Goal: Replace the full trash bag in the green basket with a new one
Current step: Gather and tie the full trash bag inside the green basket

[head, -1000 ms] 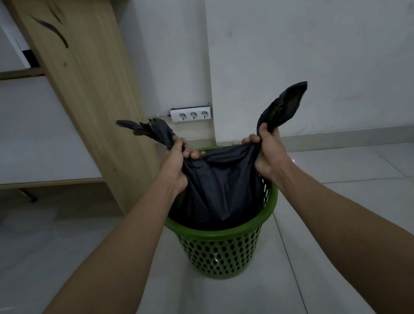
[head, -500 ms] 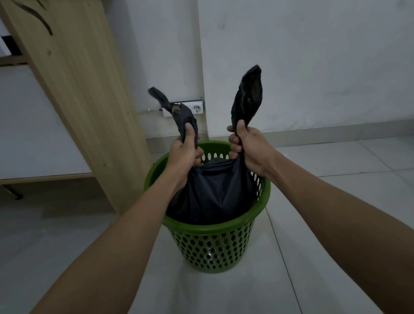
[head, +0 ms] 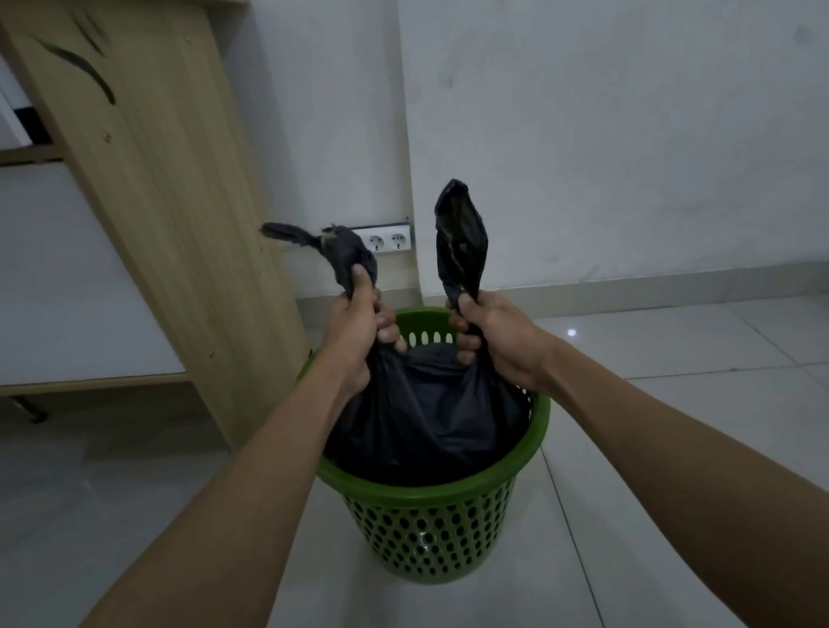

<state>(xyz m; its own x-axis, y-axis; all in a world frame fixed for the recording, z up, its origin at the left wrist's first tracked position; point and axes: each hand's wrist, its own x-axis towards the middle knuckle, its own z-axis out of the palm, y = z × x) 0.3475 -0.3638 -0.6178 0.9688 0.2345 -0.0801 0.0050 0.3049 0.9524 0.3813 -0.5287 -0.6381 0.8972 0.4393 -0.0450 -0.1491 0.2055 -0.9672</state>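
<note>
Sitting in the green basket (head: 424,488), the black trash bag (head: 425,426) is held by two gathered corners.
One is clenched in the left hand (head: 360,335) at the rim's 11 o'clock, one in the right hand (head: 497,340) at 1 o'clock.

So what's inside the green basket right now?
A black trash bag fills the green basket; the left hand and right hand each grip a gathered top corner above the rim. The bag is opaque, so its contents and the basket's floor are hidden.
</note>
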